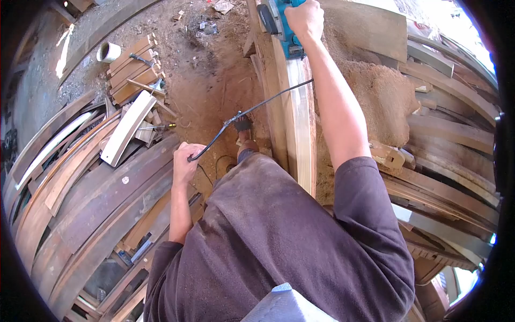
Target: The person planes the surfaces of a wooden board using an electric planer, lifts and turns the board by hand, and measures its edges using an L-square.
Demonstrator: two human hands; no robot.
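Observation:
At the top of the head view, my right hand (307, 21) is closed around the handle of a teal electric planer (293, 49). The planer rests on a long pale wooden beam (301, 118), which runs lengthwise beside my body. Lower on the left, my left hand (185, 163) is closed around the black power cord (264, 102). The cord rises from that hand, passes a taped or knotted spot near its middle, and reaches my right forearm, where its far end is hidden.
A mound of sawdust (375, 96) lies right of the beam. Stacked boards (107, 214) fill the left side, and more boards (450, 129) lie right. A hammer (141, 59) sits on short wooden pieces near a white bucket (109, 52). My foot (243, 129) is on the dusty ground.

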